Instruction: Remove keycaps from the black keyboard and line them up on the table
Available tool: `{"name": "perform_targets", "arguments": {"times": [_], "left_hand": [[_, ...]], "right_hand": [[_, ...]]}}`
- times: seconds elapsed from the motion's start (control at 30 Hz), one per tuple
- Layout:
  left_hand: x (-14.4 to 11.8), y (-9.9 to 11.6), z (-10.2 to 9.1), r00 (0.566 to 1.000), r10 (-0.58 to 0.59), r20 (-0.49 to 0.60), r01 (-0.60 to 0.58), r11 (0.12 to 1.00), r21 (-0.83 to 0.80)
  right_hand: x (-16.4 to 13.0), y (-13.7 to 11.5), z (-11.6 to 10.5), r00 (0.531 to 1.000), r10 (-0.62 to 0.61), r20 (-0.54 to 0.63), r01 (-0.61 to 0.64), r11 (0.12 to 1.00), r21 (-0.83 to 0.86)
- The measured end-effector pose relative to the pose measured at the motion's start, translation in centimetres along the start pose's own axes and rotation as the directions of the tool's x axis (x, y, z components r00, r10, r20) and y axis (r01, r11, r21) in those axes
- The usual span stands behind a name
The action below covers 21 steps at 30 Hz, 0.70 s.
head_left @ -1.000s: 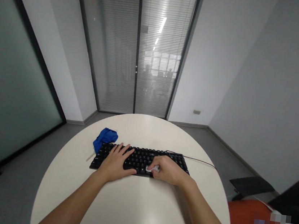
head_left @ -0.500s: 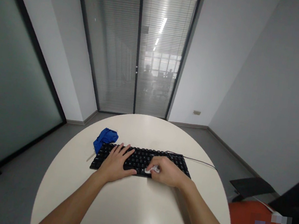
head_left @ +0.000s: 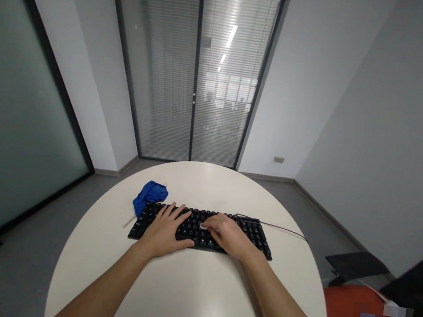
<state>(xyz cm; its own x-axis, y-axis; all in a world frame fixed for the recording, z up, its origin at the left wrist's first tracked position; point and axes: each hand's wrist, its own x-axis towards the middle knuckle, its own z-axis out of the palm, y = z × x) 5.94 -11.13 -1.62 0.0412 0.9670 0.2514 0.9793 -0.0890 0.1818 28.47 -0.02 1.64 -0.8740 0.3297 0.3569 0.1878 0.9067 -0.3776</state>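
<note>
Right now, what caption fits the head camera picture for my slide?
Left hand flat on a black keyboard, right hand pressing a small white wad to its keys, blue cloth nearby.

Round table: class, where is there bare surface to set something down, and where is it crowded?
Bare: the table between the forearms, and behind the keyboard. Crowded: the keyboard under the left hand and right hand, with the blue cloth at its left end.

We are in an office meeting room: a round white table (head_left: 187, 289) with a black wired keyboard (head_left: 203, 228) stands before far glass doors (head_left: 195, 69) with slatted blinds. Through them we see ceiling strip lights and desks; frosted glass partitions (head_left: 12, 118) line the left.
</note>
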Motion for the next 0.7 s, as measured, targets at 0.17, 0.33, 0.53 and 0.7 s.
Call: {"name": "perform_targets", "arguments": {"times": [0.17,0.33,0.53,0.7], "left_hand": [[0.0,-0.1,0.1,1.0,-0.001,-0.009,0.001,1.0,-0.008],[0.0,-0.1,0.1,1.0,0.002,-0.008,-0.002,1.0,-0.005],[0.0,0.0,-0.2,1.0,-0.003,0.002,0.003,1.0,-0.011],[0.0,0.1,-0.3,1.0,-0.006,0.016,0.006,1.0,-0.018]], "right_hand": [[-0.4,-1.3,-0.3,0.997,-0.048,0.059,0.045,0.998,0.047],[-0.5,-1.8,-0.4,0.995,0.0,0.099,-0.01,0.995,0.097],[-1.2,-1.3,-1.7,0.985,0.053,0.163,-0.079,0.985,0.154],[-2.3,0.6,-3.7,0.964,0.264,-0.03,-0.262,0.962,0.074]]}}
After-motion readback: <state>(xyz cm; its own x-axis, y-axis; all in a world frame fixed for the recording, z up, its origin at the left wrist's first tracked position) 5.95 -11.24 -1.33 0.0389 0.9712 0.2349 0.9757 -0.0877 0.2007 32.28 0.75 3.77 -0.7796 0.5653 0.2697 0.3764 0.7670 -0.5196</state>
